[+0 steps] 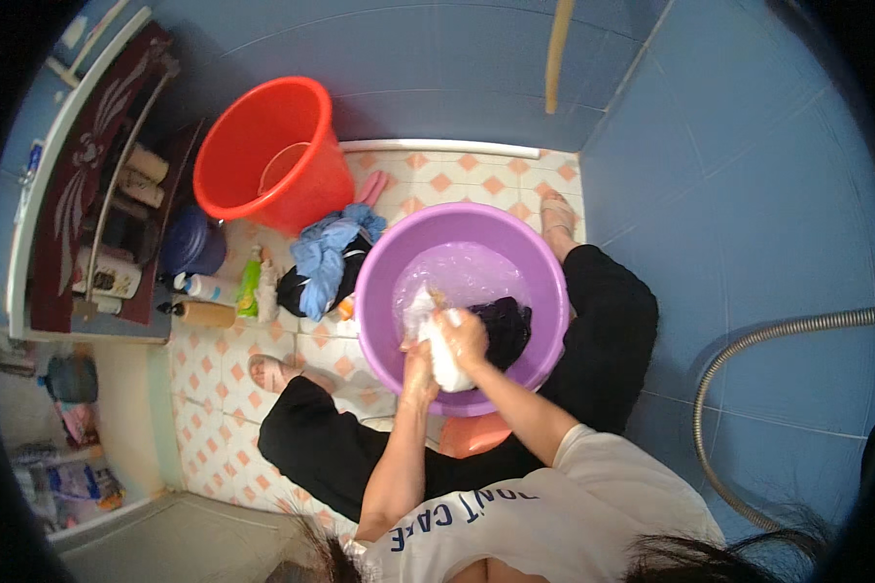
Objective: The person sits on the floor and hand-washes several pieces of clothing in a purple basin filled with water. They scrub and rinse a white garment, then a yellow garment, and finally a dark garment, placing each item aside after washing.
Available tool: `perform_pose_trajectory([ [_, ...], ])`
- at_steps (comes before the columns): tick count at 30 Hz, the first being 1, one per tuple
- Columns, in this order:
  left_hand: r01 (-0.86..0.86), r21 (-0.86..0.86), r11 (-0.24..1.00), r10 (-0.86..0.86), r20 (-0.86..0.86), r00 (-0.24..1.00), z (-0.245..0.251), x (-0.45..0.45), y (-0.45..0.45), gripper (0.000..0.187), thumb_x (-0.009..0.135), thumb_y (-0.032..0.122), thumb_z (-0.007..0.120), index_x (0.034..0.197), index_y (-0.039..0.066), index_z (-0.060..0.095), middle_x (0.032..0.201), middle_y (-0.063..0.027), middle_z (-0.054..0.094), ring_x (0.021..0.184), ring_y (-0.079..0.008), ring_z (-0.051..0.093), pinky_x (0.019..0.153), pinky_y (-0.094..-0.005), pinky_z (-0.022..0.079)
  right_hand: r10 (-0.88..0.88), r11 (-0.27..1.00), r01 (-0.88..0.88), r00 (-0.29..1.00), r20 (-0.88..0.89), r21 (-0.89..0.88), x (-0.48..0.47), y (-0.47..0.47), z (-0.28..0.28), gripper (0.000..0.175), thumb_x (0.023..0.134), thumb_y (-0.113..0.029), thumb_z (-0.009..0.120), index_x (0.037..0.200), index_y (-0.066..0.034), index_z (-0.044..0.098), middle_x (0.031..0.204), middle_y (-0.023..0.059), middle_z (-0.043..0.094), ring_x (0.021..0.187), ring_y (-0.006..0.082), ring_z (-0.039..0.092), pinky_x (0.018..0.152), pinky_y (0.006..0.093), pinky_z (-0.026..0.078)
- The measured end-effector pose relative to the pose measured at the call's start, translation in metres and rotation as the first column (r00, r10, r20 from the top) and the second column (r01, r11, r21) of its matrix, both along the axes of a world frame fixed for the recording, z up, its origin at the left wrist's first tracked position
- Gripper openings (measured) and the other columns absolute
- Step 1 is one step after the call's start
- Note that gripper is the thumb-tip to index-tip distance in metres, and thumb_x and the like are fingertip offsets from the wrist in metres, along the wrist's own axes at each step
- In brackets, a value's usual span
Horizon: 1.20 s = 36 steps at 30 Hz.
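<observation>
A purple plastic basin point(375, 291) stands on the tiled floor between my knees, with sudsy water point(474, 273) in it. Over the water, both hands grip a wet white cloth point(448, 368). My left hand point(419, 368) holds it from the left side, my right hand point(465, 339) from the right. Some fingers are hidden in the folds. Dark wet fabric point(507, 328) lies in the basin just right of my right hand. Outside the basin, on its left, blue cloth point(324, 255) lies over black clothing point(292, 291) on the floor.
A red bucket point(339, 171) stands at the upper left, with pink slippers point(372, 188) beside it. Several bottles, among them a green one point(249, 286), stand near a dark red cabinet point(80, 167). A metal shower hose point(704, 393) hangs by the blue wall point(744, 240) on the right.
</observation>
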<state>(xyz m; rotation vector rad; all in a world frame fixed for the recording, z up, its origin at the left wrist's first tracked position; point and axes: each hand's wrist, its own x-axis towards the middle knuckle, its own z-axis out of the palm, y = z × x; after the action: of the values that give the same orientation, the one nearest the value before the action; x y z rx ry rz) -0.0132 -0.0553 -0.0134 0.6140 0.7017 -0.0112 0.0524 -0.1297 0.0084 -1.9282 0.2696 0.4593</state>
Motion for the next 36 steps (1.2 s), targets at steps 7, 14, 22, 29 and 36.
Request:
perform_pose_trajectory([
  [7, 0.005, -0.025, 1.0, -0.001, 0.187, 0.982, 0.047, -0.002, 0.019, 0.038, 0.083, 0.007, 0.048, 0.12, 0.003, 0.043, 0.112, -0.01, 0.054, 0.099, -0.0203, 0.055, 0.084, -0.0322, 0.046, 0.438, 0.455, 0.461, 0.63, -0.642, 0.762, 0.022, -0.022, -0.008, 0.046, 0.085, -0.048, 0.044, 0.104, -0.0082, 0.056, 0.1, 0.0068, 0.06, 0.093, 0.0235, 0.057, 0.085, 0.0382, 0.045],
  [14, 0.018, -0.546, 0.838, 0.035, 0.087, 0.996, -0.014, -0.02, 0.056, 0.048, 0.086, 0.044, 0.043, 0.11, 0.003, 0.05, 0.102, -0.014, 0.058, 0.092, -0.0276, 0.057, 0.08, -0.0407, 0.048, 0.386, 0.81, -0.541, 0.784, 0.486, 0.229, -0.047, 0.015, 0.067, 0.012, 0.066, -0.009, 0.068, 0.07, -0.0055, 0.057, 0.08, 0.0078, 0.056, 0.076, 0.0228, 0.057, 0.072, 0.0341, 0.044],
  [22, -0.12, -0.067, 0.991, 0.126, 0.104, 0.987, 0.003, -0.001, 0.006, 0.03, 0.09, 0.02, 0.041, 0.116, 0.005, 0.048, 0.108, -0.0107, 0.056, 0.099, -0.0241, 0.056, 0.084, -0.0355, 0.048, 0.184, 0.975, -0.12, 0.908, 0.377, -0.187, 0.025, 0.034, 0.01, 0.018, 0.069, -0.021, 0.062, 0.079, -0.0057, 0.06, 0.082, 0.0136, 0.055, 0.077, 0.031, 0.056, 0.072, 0.0371, 0.044],
  [29, -0.079, -0.386, 0.919, 0.172, 0.212, 0.962, -0.029, -0.033, 0.045, 0.041, 0.089, 0.035, 0.044, 0.115, 0.004, 0.048, 0.104, -0.0111, 0.057, 0.092, -0.0248, 0.057, 0.08, -0.0376, 0.049, 0.461, 0.813, -0.581, 0.675, 0.576, 0.031, -0.062, 0.028, 0.048, 0.023, 0.065, -0.027, 0.073, 0.075, -0.0099, 0.061, 0.083, 0.0121, 0.054, 0.082, 0.0298, 0.055, 0.077, 0.0377, 0.042],
  [36, -0.091, -0.05, 0.995, 0.091, -0.003, 0.996, 0.023, -0.009, -0.002, 0.038, 0.087, 0.021, 0.048, 0.119, 0.002, 0.044, 0.108, -0.0109, 0.055, 0.097, -0.0226, 0.055, 0.086, -0.0365, 0.045, 0.279, 0.956, -0.282, 0.959, -0.04, -0.086, 0.033, 0.01, -0.016, 0.027, 0.074, -0.027, 0.064, 0.087, -0.0035, 0.062, 0.087, 0.017, 0.061, 0.079, 0.0274, 0.061, 0.067, 0.0363, 0.048],
])
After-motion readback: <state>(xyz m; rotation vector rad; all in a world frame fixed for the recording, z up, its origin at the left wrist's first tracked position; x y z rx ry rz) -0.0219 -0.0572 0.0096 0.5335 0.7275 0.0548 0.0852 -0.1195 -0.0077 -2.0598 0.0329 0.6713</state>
